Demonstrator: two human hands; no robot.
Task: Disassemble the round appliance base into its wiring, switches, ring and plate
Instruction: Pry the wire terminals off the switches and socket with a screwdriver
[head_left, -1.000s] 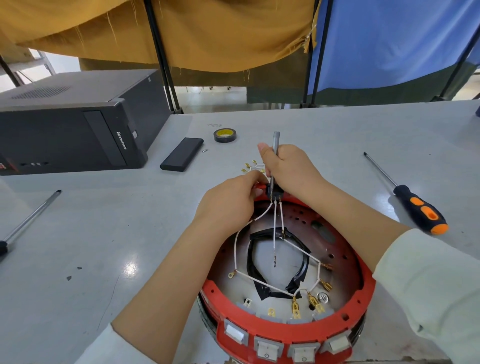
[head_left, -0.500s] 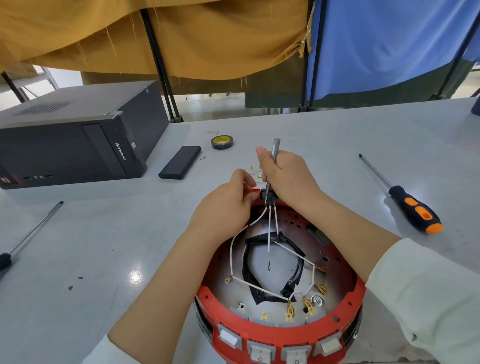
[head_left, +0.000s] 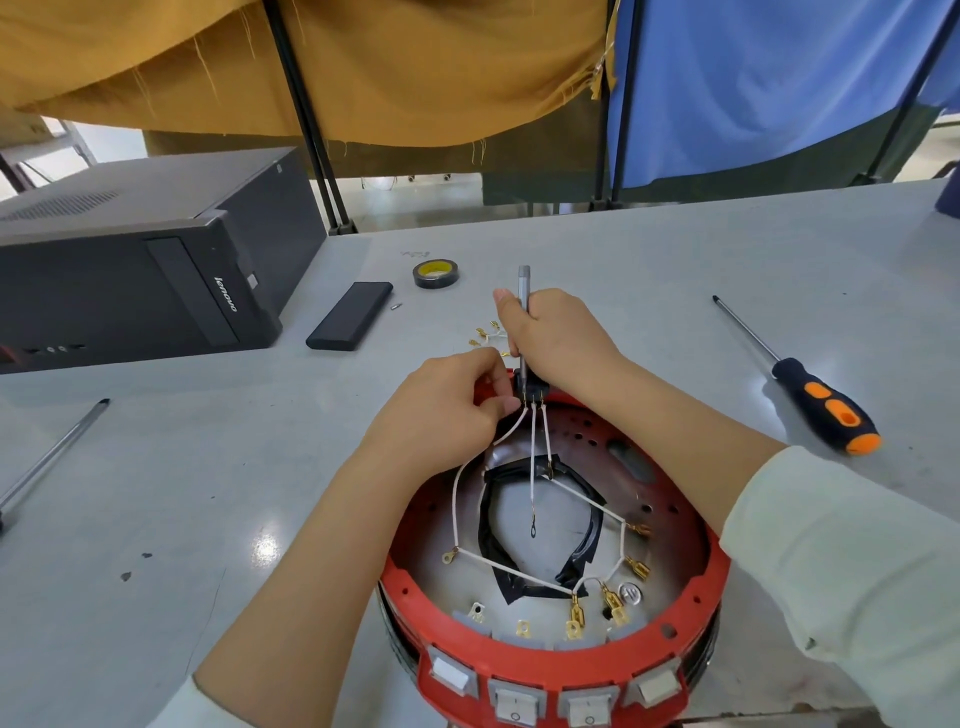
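Wiring comes first here, judging by the hands: the round red plastic ring (head_left: 550, 670) of the appliance base sits at the near edge of the grey table (head_left: 675, 270), toward six o'clock, with the perforated metal plate (head_left: 582, 441) inside it. At the ring's twelve o'clock a small black connector block (head_left: 531, 391) carries thin white wires (head_left: 533, 452) that fan down toward brass spade terminals (head_left: 574, 621) near the row of white rocker switches (head_left: 517, 704).

Clamped round a slim grey metal driver (head_left: 523, 312), the right hand (head_left: 558, 338) holds it upright with the tip on the block. The left hand (head_left: 447, 410) pinches at the block and the leftmost wire, steadying them.

The wires look limp and light, likely to tear at the crimps if tugged, so pulling by the brass terminals seems safer. The block is small and probably slippery; the ring looks stiff enough to brace against.

An orange-and-black screwdriver (head_left: 823, 408) lies at three o'clock, a roll of black tape (head_left: 435, 274) at eleven, and a black computer case (head_left: 150, 249) at ten.
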